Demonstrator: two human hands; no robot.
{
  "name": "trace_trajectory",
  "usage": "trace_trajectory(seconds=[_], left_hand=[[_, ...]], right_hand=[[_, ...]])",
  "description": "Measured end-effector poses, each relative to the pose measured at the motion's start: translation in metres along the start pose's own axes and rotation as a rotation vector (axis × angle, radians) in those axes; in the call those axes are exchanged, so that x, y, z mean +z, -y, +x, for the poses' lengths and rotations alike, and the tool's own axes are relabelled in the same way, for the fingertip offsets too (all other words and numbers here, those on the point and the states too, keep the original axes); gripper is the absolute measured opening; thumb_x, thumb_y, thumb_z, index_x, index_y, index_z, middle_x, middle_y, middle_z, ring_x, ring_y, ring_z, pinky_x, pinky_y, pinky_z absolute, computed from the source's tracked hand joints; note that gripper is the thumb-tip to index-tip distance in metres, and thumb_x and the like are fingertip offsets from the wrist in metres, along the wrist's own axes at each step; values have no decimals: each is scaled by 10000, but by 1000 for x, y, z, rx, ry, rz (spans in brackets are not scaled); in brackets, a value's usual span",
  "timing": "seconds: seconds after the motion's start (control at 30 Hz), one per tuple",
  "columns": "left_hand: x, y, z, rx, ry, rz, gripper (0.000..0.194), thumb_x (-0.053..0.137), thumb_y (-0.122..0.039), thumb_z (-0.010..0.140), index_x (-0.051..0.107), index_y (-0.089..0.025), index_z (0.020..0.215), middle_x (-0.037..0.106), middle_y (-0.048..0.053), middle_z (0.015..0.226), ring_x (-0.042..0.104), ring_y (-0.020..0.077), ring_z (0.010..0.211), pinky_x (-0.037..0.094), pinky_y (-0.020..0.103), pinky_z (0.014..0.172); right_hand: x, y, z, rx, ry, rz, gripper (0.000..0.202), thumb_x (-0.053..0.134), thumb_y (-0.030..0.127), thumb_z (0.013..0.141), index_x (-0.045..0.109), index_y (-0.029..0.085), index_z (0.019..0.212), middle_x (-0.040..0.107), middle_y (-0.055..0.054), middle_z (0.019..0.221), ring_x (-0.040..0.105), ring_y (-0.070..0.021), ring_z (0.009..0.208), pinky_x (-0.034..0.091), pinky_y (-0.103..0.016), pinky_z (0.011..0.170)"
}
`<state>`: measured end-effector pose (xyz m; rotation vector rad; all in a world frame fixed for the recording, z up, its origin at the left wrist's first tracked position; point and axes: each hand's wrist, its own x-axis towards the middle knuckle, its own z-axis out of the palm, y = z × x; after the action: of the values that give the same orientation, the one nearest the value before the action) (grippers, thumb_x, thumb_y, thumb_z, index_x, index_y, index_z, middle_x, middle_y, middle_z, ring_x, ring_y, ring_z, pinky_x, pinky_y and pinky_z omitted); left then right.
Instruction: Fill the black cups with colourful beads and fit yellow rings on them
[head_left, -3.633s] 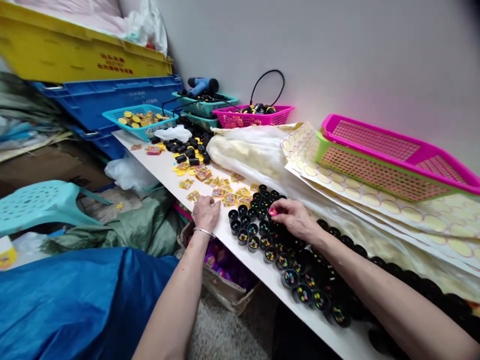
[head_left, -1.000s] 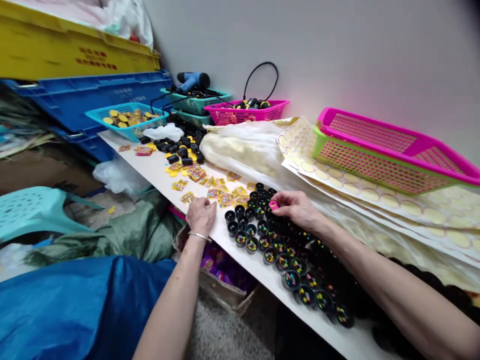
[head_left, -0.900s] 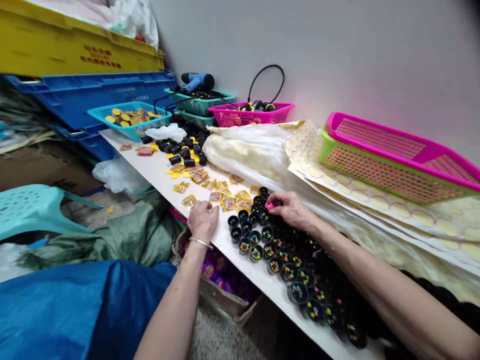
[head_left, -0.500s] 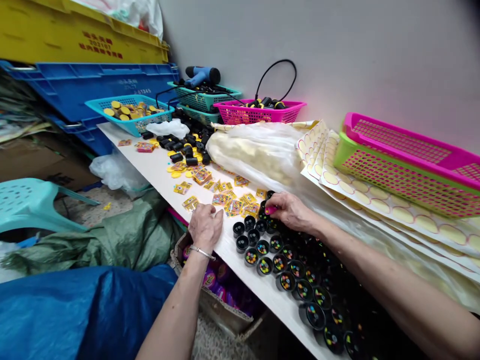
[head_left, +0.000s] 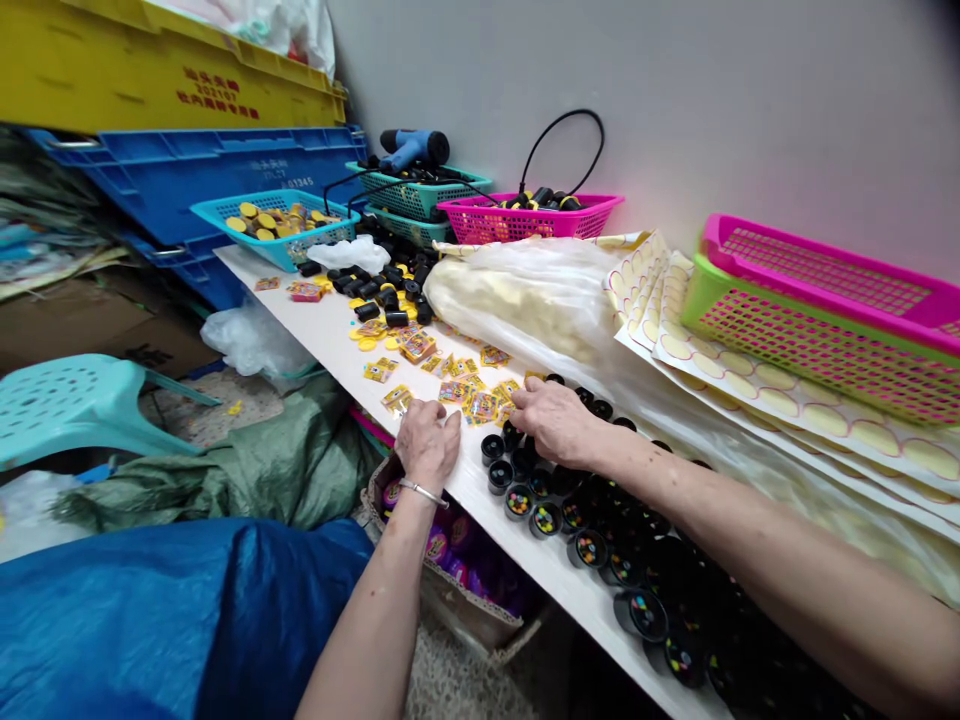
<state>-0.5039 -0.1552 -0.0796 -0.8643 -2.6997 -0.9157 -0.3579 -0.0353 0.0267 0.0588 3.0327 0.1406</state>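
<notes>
My right hand [head_left: 556, 422] reaches over the far end of the rows of small black cups [head_left: 501, 476], its fingers bent down and together. What they hold, if anything, is hidden behind the hand. Tiny coloured beads [head_left: 518, 502] lie in many of the cups, while a few at the far end look bare inside. By the table's near edge rests my left hand [head_left: 427, 442], fingers curled under and their tips out of sight. Just beyond it lies a small yellow printed packet [head_left: 397, 400]. More such packets [head_left: 480, 405] are scattered between my hands and farther back.
Black cylinders [head_left: 367, 312] and yellow discs are heaped behind the packets. Baskets, including a pink one [head_left: 525, 225], stand along the wall. A plastic-wrapped bundle [head_left: 517, 290] and sticker sheets [head_left: 750, 390] border the cups. Below the edge sits a carton [head_left: 480, 625] of purple items.
My right hand has turned palm down over the cups, and the small pink thing in its fingers is now out of sight. The whole view has shifted slightly; my left hand keeps its place.
</notes>
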Motion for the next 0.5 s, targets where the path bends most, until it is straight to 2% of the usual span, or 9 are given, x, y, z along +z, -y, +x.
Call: trace_trajectory(seconds=[0.17,0.3,0.37,0.43,0.5], left_hand=[[-2,0,-1,-31,38,-29,198,518,-394,756,558,-213,686,537,26,819,504,185,808,351,298,693],[-3,1,0,-21,58,-11,204,513,-390,765,568,-203,703,543,35,827,512,187,818,360,301,701],[-4,1,2,-17,75,-4,198,512,-380,772,572,-198,721,544,38,849,517,185,828,365,301,707],[-7,-1,2,-16,99,3,190,510,-361,783,576,-189,739,546,44,876,521,182,840,373,303,716],[-12,-5,0,-20,131,14,189,504,-339,804,583,-173,759,553,56,897,526,183,860,386,310,733]], right_hand=[[-1,5,5,-12,-14,2,155,503,121,735,656,152,731,607,-119,865,470,-236,835,275,-324,584],[2,-5,-6,153,-137,251,184,490,88,731,654,168,756,607,-88,847,490,-208,796,311,-304,610],[3,-11,-31,275,-268,504,184,488,112,770,661,173,790,610,-67,843,515,-191,772,353,-300,644],[4,-12,-72,390,-406,772,151,528,160,798,674,186,829,626,-55,835,547,-186,766,398,-305,684],[5,-7,-114,505,-613,1006,114,587,228,812,679,212,877,645,-58,878,576,-184,798,444,-306,717]])
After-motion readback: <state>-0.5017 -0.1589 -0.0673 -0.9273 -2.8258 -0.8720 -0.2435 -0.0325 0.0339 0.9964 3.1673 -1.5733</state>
